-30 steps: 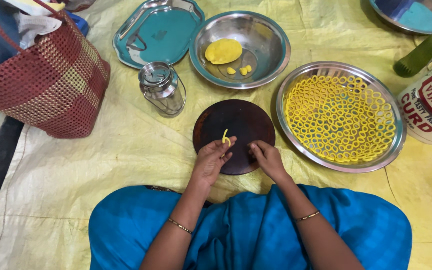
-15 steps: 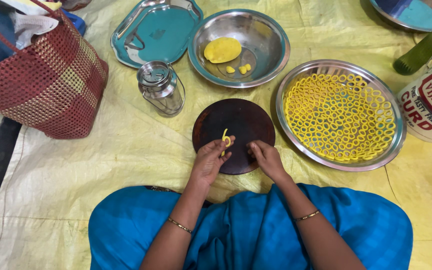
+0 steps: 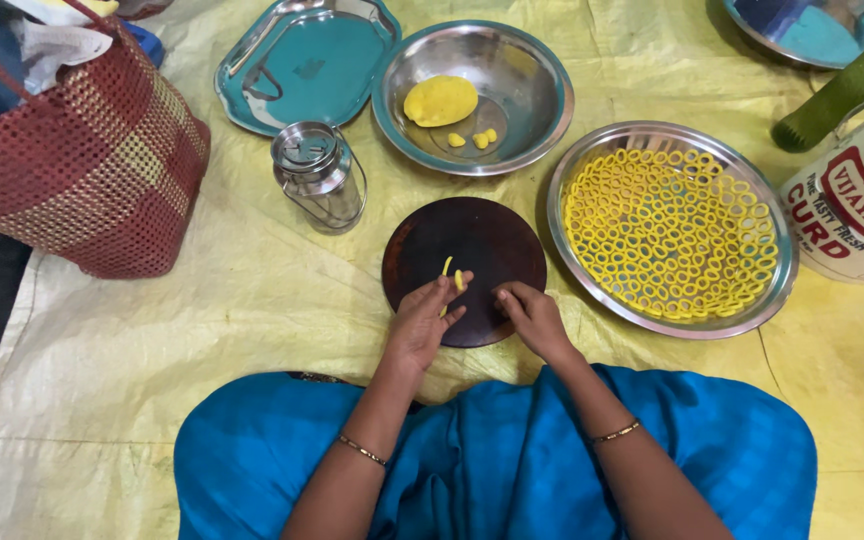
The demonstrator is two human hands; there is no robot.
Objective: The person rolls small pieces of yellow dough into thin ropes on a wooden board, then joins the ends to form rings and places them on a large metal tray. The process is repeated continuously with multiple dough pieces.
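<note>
Pale yellow woven sheeting (image 3: pixel 202 330), creased and slightly glossy, covers the floor I am looking down on, and at its middle lies a round, dark brown wooden board (image 3: pixel 482 245) with a smooth matte face. My left hand (image 3: pixel 420 325) rests on the near edge of that board, its thumb and forefinger pinched around a thin, soft strip of yellow dough (image 3: pixel 448 270) that curls upward from the fingertips over the wood. My right hand (image 3: pixel 532 318) lies just beside it on the board, fingers curled down and loosely closed against the surface; I cannot tell whether anything sits beneath them. Thin metal bangles circle both wrists, and bright blue cloth (image 3: pixel 492 460) with a fine sheen spreads across the lap below. To the right, touching nothing on the board, a wide shiny steel plate (image 3: pixel 592 160) holds many small yellow dough rings (image 3: pixel 672 235) packed side by side in one layer. Beyond the board a round steel bowl (image 3: pixel 542 75) holds a smooth yellow dough lump (image 3: pixel 440 100) and a few small bits. A lidded steel-and-glass jar (image 3: pixel 320 178) stands left of the bowl, near a rectangular steel tray (image 3: pixel 302 65). Far left sits a red and tan woven plastic basket (image 3: pixel 82 170).
</note>
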